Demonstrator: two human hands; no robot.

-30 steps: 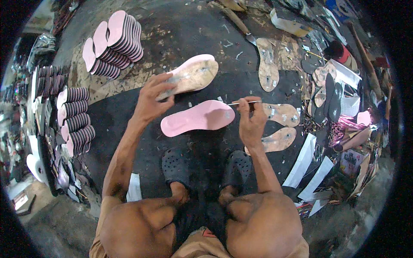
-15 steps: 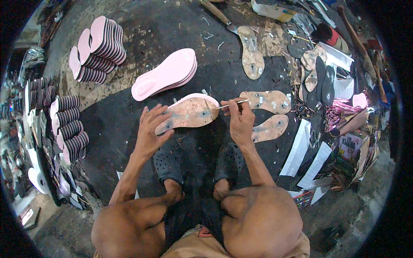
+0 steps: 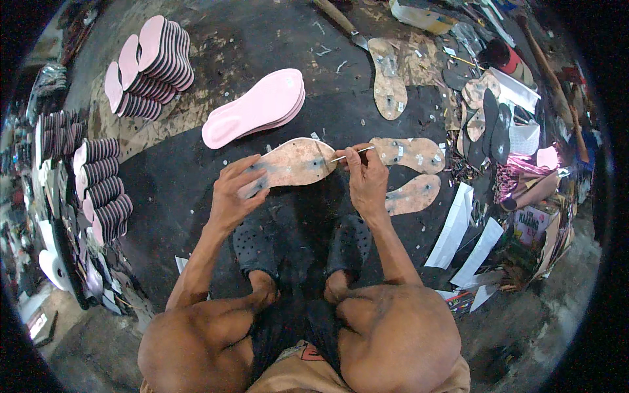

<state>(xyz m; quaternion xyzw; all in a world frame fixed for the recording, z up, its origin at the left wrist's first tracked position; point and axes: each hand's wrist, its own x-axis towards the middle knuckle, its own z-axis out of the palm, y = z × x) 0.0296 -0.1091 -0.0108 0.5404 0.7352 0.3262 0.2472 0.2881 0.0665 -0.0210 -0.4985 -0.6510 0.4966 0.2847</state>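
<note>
Between my hands lies a tan sole-shaped template [image 3: 295,161] with dark stains and small holes. A thin pale rim shows along its far edge, where a pink insole was visible beneath it earlier. My left hand [image 3: 234,191] holds the narrow end, fingers over the top and thumb at the near edge. My right hand [image 3: 368,183] pinches a thin whitish stick-like marker [image 3: 357,152], its tip at the template's wide right end. Just beyond is a small stack of pink insoles [image 3: 257,106].
Two more tan templates [image 3: 413,154] lie beside my right hand, another [image 3: 388,78] farther off near a wooden-handled blade [image 3: 344,23]. Pink-and-black insole stacks [image 3: 160,52] stand at far left, with more bundles [image 3: 101,190] nearer. White strips [image 3: 452,226] and scraps crowd the right.
The template has shifted slightly away from me and lines up more closely with the pink insole beneath. Both hands moved a little with it; the marker's tip stays at the right end.
</note>
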